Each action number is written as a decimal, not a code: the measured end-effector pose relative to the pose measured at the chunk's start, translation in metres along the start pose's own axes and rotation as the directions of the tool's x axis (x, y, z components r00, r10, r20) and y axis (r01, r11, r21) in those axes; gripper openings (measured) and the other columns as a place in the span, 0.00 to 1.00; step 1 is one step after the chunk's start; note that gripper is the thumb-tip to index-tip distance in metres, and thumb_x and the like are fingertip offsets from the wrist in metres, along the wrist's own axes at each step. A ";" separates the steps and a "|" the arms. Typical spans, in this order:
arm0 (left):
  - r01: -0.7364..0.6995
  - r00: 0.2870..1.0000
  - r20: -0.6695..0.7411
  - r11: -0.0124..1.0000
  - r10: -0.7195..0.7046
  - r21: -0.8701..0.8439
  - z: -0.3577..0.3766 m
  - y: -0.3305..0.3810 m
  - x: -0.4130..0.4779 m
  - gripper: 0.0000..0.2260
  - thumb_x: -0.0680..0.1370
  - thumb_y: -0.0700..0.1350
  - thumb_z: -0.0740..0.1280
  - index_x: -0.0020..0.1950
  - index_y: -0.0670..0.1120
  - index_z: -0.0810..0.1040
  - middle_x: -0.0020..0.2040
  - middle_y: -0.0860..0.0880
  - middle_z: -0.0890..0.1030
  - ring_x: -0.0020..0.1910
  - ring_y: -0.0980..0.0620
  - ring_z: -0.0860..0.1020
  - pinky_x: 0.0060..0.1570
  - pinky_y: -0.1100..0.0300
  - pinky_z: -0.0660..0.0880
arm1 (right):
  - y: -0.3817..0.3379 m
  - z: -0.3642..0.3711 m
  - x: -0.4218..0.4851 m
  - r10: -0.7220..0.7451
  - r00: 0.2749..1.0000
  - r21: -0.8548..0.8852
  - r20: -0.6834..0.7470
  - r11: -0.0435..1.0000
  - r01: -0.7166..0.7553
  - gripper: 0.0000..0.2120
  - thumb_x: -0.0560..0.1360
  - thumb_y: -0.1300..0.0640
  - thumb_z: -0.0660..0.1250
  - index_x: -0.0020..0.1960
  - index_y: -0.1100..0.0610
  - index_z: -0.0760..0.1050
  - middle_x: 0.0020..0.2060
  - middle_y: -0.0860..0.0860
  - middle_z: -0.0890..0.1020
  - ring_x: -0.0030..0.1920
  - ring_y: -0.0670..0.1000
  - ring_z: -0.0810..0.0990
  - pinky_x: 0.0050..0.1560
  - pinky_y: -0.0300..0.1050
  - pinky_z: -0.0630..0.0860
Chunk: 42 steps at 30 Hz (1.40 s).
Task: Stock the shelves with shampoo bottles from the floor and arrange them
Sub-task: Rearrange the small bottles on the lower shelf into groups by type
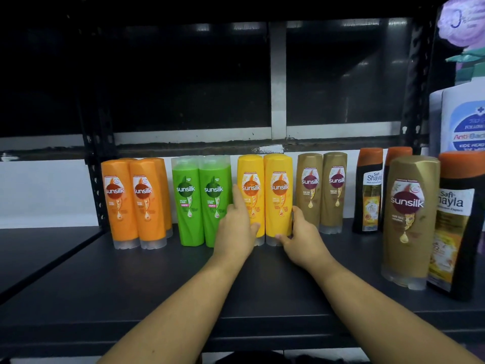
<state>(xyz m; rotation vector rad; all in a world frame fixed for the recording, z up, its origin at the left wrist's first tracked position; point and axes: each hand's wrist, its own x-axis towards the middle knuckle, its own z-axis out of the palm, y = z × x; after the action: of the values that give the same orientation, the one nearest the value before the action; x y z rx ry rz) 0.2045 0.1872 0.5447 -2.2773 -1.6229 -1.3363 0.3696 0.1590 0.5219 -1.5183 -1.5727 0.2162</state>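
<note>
On the dark shelf [157,279] Sunsilk shampoo bottles stand upright in a row. My left hand [236,227] touches the left yellow bottle [250,195], its index finger straight up along the bottle's left side and its thumb on the lower front. My right hand [301,237] presses against the right side of the right yellow bottle [279,198], thumb at its clear cap. Orange bottles [133,203] and green bottles [200,200] stand to the left. Two gold bottles [321,193] stand to the right, with one more gold bottle [409,222] nearer the front.
Dark Safi Shayla bottles with orange caps [368,190] [456,224] stand at the right, beside a large white antibacterial bottle [462,119]. A black perforated upright [95,185] bounds the bay on the left. The shelf's front edge [236,334] runs under my forearms.
</note>
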 end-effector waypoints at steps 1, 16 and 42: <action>-0.001 1.000 0.002 1.000 0.001 -0.009 -0.001 -0.001 0.000 0.48 0.77 0.48 0.76 0.83 0.49 0.42 0.63 0.44 0.79 0.58 0.42 0.81 0.54 0.49 0.78 | 0.000 0.000 -0.001 -0.003 1.000 0.001 0.000 1.000 0.003 0.29 0.78 0.57 0.70 0.73 0.50 0.61 0.64 0.51 0.77 0.60 0.54 0.78 0.57 0.48 0.73; -0.304 0.951 -0.076 0.952 0.301 -0.034 -0.085 0.066 0.127 0.19 0.81 0.51 0.67 0.72 0.50 0.75 0.67 0.49 0.77 0.63 0.50 0.77 0.55 0.59 0.73 | 0.003 -0.003 -0.003 -0.072 0.997 0.112 -0.019 0.991 0.074 0.30 0.78 0.53 0.70 0.74 0.44 0.56 0.57 0.43 0.76 0.55 0.45 0.78 0.53 0.41 0.72; -0.349 0.704 0.682 0.933 0.199 0.088 -0.056 0.100 0.229 0.12 0.76 0.56 0.72 0.53 0.51 0.88 0.51 0.54 0.87 0.50 0.51 0.86 0.57 0.50 0.83 | 0.013 0.001 0.006 -0.106 0.994 0.125 0.002 0.987 0.105 0.32 0.80 0.51 0.68 0.73 0.37 0.51 0.64 0.39 0.72 0.61 0.40 0.72 0.66 0.46 0.73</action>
<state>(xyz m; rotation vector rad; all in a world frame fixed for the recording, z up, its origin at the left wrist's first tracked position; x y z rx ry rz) 0.2675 0.2870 0.7721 -2.8793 -1.3515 -0.2430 0.3790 0.1679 0.5159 -1.3364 -1.6111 0.2564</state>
